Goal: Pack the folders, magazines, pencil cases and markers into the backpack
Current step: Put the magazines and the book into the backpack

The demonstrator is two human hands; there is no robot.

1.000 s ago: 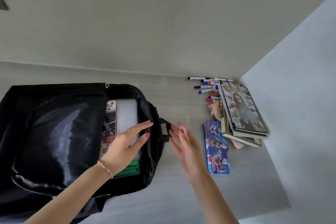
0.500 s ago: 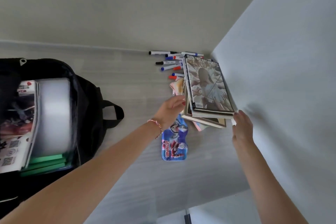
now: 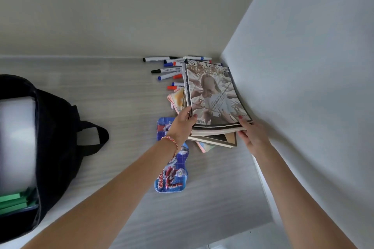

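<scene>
A stack of magazines [image 3: 212,95] lies by the right wall; its near edge is lifted off a lower magazine [image 3: 218,140]. My left hand [image 3: 183,125] grips the stack's near left corner, and my right hand [image 3: 253,134] grips its near right corner. Under my left forearm lies a blue cartoon pencil case [image 3: 172,178]. A pink and orange pencil case [image 3: 176,100] pokes out from under the stack. Several markers [image 3: 168,70] are scattered behind. The open black backpack [image 3: 58,137] at the left holds a white folder [image 3: 16,143] and green folders [image 3: 14,201].
The light wooden table [image 3: 121,107] ends at a beige wall behind and a white wall [image 3: 303,87] close on the right. The backpack's carry handle [image 3: 95,137] sticks out toward the pencil case.
Both hands left the backpack and reached right to the magazines. They now grip the top ones, and the near edge has risen. The view swung right.
</scene>
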